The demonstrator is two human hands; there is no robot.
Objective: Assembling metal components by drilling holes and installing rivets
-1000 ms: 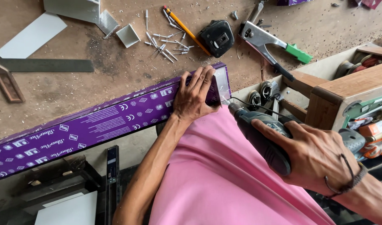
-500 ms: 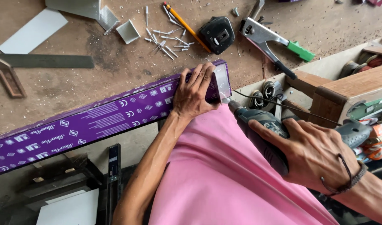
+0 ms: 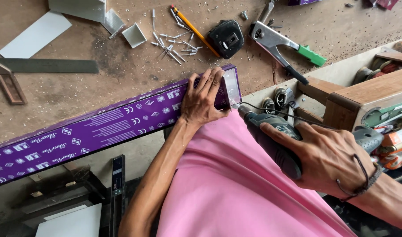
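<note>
Far to the left of both hands, a grey metal ruler (image 3: 47, 66) and a pale flat panel (image 3: 34, 35) are laid on the dusty wooden surface (image 3: 100, 87). A long purple-wrapped bar (image 3: 100, 127) is stretched along the near edge of the surface, from the far left up to the left hand (image 3: 203, 96), by which its right end is pressed down, fingers spread flat over the top and the thumb against the near face; the hand is closed on nothing, only laid on the bar. Beyond that hand, loose rivets (image 3: 172, 46), an orange pencil (image 3: 194, 30) and a black tape measure (image 3: 226, 38) are scattered. At the bar's end a bare metal bracket (image 3: 231, 90) is seen, and the tip of a dark green power drill (image 3: 275, 140) is held against it. The drill body is gripped firmly by the right hand (image 3: 330, 158), fingers wrapped over it. Beyond the right hand, a hand riveter with a green grip (image 3: 284, 46) is laid on the surface, and further right a wooden tool box (image 3: 367, 94) is placed.
</note>
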